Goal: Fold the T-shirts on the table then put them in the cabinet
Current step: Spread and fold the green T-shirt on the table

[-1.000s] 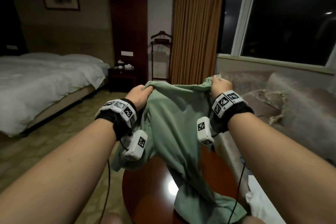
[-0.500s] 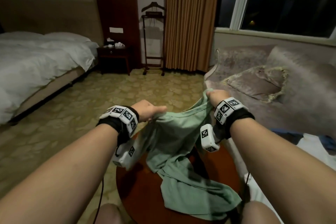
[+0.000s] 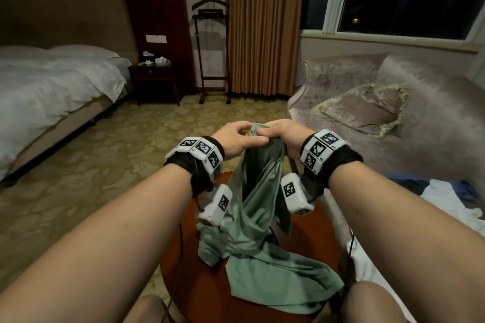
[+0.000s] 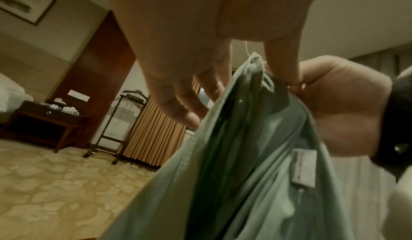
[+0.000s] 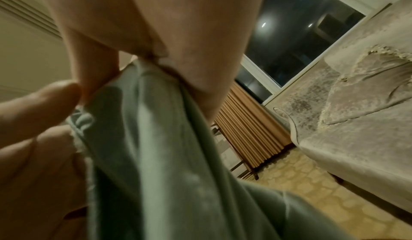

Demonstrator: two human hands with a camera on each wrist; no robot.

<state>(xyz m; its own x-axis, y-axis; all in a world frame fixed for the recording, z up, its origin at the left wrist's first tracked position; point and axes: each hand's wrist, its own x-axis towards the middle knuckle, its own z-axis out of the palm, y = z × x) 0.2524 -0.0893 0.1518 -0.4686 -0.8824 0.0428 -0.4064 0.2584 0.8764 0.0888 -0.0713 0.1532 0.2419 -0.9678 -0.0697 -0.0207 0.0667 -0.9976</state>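
- The right hand (image 3: 284, 131) pinches the top edge of the green T-shirt (image 3: 258, 231), thumb and fingers curled tight on bunched cloth.
- The left hand (image 3: 236, 139) meets it on that same bunched edge; its fingers (image 4: 178, 102) look loosely extended, so a firm grip cannot be told.
- Both hands sit together, likely gathering two corners into one hold for a lengthwise fold.
- The shirt hangs from them, its lower part heaped on the round wooden table (image 3: 189, 283).
- A sofa (image 3: 433, 118) stands just right of it.
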